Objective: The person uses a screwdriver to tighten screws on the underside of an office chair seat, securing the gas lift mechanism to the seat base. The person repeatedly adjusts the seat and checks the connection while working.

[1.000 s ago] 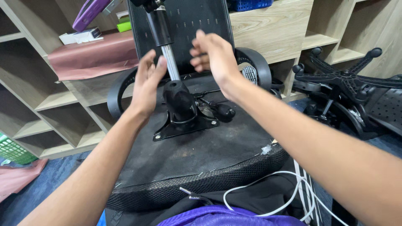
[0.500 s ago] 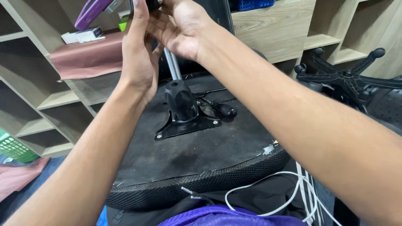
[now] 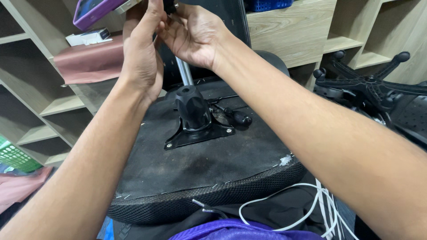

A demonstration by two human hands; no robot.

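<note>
Hands raised together at the top of a gas-lift column (image 3: 184, 71), which stood upright in the black mechanism plate (image 3: 195, 129) bolted to an upturned chair seat (image 3: 187, 178). Left hand (image 3: 140, 62) curled beside the column's upper end; right hand (image 3: 195, 33) cupped over a small dark part (image 3: 169, 6) at the top edge of view. Whether either hand actually clamped it could not be told, the fingers hiding the contact. Black handled lever (image 3: 235, 116) lay just beside the plate. Chair base (image 3: 369, 84) rested well apart, to the right. Advice: keep the column vertical, steady it with one hand, work the fitting squarely with the other.
</note>
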